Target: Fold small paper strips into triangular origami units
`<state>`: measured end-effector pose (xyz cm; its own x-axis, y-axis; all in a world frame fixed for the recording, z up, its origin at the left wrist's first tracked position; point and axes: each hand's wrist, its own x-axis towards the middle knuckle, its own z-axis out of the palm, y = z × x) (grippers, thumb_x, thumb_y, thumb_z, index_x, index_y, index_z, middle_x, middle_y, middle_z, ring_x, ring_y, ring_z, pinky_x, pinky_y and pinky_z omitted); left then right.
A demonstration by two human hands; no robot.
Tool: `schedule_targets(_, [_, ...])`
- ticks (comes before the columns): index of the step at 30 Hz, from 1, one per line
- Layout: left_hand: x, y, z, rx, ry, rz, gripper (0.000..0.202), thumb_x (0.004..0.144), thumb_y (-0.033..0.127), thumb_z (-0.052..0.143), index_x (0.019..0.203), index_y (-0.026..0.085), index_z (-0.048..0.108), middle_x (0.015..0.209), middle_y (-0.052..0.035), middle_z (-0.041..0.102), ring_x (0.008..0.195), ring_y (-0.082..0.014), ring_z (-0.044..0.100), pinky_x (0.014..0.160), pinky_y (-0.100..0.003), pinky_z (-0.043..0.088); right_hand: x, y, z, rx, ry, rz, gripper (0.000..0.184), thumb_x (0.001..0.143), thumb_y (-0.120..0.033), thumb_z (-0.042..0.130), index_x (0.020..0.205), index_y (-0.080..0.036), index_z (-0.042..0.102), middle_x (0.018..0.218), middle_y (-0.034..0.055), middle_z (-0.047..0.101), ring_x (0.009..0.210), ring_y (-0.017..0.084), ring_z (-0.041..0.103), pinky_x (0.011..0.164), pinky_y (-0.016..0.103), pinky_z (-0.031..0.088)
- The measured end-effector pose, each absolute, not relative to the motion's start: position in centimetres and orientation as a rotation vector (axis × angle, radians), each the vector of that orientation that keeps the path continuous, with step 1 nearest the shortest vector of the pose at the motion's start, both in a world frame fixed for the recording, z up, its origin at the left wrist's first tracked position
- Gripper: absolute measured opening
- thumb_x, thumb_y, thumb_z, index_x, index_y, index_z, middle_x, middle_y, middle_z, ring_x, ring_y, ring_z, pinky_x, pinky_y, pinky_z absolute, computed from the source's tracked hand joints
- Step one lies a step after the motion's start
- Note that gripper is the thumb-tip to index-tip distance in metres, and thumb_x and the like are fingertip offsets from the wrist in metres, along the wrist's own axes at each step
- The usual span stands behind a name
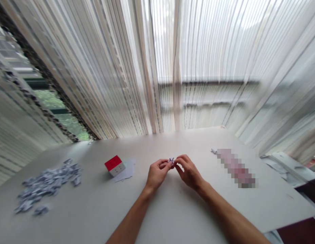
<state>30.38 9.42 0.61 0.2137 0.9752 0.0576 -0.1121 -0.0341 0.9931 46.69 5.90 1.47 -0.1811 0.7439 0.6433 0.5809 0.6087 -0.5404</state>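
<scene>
Pinching a small folded paper piece [171, 160], bluish-white with pointed tips, the left hand [156, 173] holds it over the white table [170, 217]. The right hand [189, 172] meets it from the other side; whether it grips, I cannot tell. Leftward, similar pale pieces [47, 184] lie heaped.

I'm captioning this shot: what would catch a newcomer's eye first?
Probably the red-topped cube, left of centre on the pale table, for its vivid colour. Next, the left hand and right hand, close together mid-table at a small folded piece. A heap of greyish folded pieces spreads far left; at right, a pinkish pixelated patch hides something.
</scene>
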Motion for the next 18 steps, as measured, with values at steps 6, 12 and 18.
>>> schedule_targets(6, [30.4,9.4,0.7,1.109,0.943,1.102,0.043,0.065,0.037,0.081,0.094,0.009,0.067,0.082,-0.0128,0.076,0.083,-0.0261,0.073,0.083,-0.037,0.056,46.7,5.6,2.5,-1.008,-2.005,0.180,0.021,0.096,-0.017,0.044,0.103,-0.024,0.062,0.096,0.0084,0.063,0.092,0.022,0.056,0.081,0.036,0.049])
schedule_targets(12, [29.9,9.5,0.8,1.083,0.883,1.072,0.042,0.066,0.037,0.081,0.095,0.010,0.069,0.089,-0.0129,0.076,0.084,-0.0237,0.072,0.085,-0.036,0.056,46.8,5.4,3.1,-0.993,-2.116,0.138,0.025,0.098,-0.020,0.040,0.103,-0.024,0.064,0.099,0.0077,0.066,0.093,0.022,0.056,0.085,0.038,0.046])
schedule_targets(18, [29.6,9.5,0.8,1.075,0.848,1.049,0.040,0.069,0.036,0.079,0.096,0.009,0.068,0.092,-0.0135,0.075,0.086,-0.0220,0.072,0.088,-0.035,0.055,47.1,5.5,3.2,-1.006,-2.116,0.144,0.023,0.097,-0.021,0.043,0.099,-0.025,0.065,0.099,0.0071,0.068,0.096,0.022,0.056,0.087,0.039,0.045])
